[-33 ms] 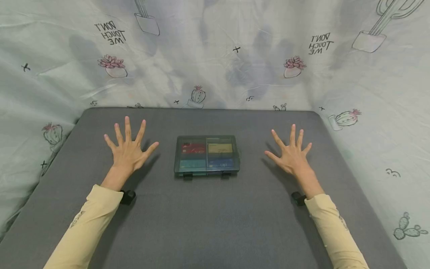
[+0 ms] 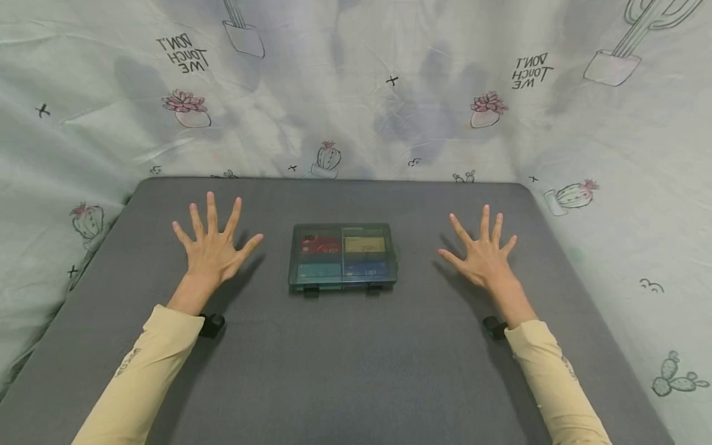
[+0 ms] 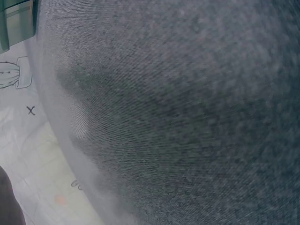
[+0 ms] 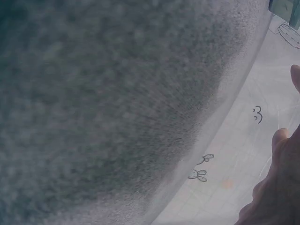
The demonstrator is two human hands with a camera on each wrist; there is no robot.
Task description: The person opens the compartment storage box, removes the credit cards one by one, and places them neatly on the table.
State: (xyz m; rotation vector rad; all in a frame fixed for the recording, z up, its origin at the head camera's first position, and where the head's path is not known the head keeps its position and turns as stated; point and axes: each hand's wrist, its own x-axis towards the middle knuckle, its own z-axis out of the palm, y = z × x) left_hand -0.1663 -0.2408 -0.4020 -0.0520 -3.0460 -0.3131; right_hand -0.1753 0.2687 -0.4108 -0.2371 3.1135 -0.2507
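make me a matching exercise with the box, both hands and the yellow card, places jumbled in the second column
Things
1. box
2. left hand
3. right hand
4. yellow card

Places
A. fingers spread, right of the box
B. inside the box, far right compartment
C. on the gray table, between the hands
D. fingers spread, left of the box

Pairs: 1-C, 2-D, 3-A, 4-B

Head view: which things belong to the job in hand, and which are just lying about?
Likely the job's:
translucent lidded case
red card, yellow card, teal card and blue card inside it
left hand and right hand, either side of it

Likely just around:
gray table
cactus-print curtain
two black wrist cameras, worn
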